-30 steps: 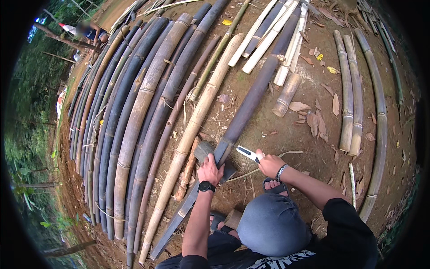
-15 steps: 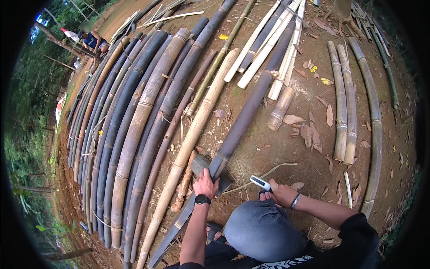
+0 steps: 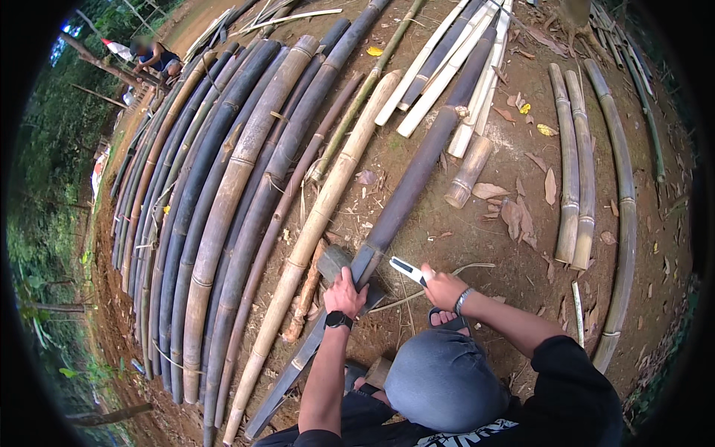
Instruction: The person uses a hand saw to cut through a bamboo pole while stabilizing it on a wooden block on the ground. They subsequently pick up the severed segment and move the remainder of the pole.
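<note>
A long dark bamboo pole (image 3: 413,186) runs from the far centre down to the near left, its near part split or trimmed flat. It lies across a short grey wooden block (image 3: 335,261). My left hand (image 3: 344,294), with a black watch at the wrist, grips the pole beside that block. Right of the pole, my right hand (image 3: 445,289) is closed around a short tool (image 3: 408,270) with white edges and a dark middle. Its tip points at the pole and looks apart from it; its exact kind cannot be made out.
Many bamboo poles (image 3: 238,164) lie side by side on the left. Pale split strips (image 3: 436,93) and a short bamboo piece (image 3: 469,171) are ahead. More poles (image 3: 585,171) lie at right. A person (image 3: 153,58) sits far left. Dry leaves dot the soil.
My right hand has moved forward and left with the tool, bringing its tip closer to the pole. My left hand keeps its place on the pole.
</note>
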The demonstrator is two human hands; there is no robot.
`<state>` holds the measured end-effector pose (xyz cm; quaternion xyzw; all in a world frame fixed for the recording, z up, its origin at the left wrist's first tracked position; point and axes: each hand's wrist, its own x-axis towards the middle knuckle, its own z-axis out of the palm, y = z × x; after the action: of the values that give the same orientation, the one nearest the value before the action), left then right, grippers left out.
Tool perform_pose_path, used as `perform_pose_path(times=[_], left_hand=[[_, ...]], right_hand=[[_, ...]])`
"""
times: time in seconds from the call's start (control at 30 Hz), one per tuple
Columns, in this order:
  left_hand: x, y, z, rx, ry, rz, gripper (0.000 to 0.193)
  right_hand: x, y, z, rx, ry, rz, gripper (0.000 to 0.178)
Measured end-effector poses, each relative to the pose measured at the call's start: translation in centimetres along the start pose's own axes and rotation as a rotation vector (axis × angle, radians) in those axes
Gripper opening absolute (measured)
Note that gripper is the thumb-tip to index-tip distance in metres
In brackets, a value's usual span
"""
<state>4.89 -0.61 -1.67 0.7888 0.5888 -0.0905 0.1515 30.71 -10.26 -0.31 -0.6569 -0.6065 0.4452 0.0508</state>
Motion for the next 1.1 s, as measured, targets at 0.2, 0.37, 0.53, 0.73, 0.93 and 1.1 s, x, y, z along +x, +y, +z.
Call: perform_pose_path(times=[0.2,0.37,0.53,0.73,0.93,1.1], left_hand=[[-0.7,-0.9,-0.8,-0.001,0.019,-0.037,0.055],[-0.5,-0.9,-0.3,-0.005,-0.016,-0.049,0.054],[-0.7,-0.8,-0.7,0.011,0.018,-0.024,0.054],[-0.8,-1.4,-0.8,-0.005,0.026,-0.049,0.054],[-0.3,0.2,0.1,-0.014,0.048,0.000,0.053],[-1.2,-1.0,-1.2,0.008,0.048,-0.044,0.054]], right_hand=[[-4.3,1.9,1.0,-0.022,0.051,-0.063,0.040],[-1.9,0.9,1.2,0.043,-0.022,-0.030,0.035],[-3.9,1.4,0.9,-0.023,0.029,-0.043,0.031],[-4.1,0.8,1.7,0.027,0.003,-0.002,0.033],[1.4,1.1,1.0,-0.062,0.048,-0.088,0.044],[-6.5,1.2,1.6,0.044,0.013,-0.010,0.048]])
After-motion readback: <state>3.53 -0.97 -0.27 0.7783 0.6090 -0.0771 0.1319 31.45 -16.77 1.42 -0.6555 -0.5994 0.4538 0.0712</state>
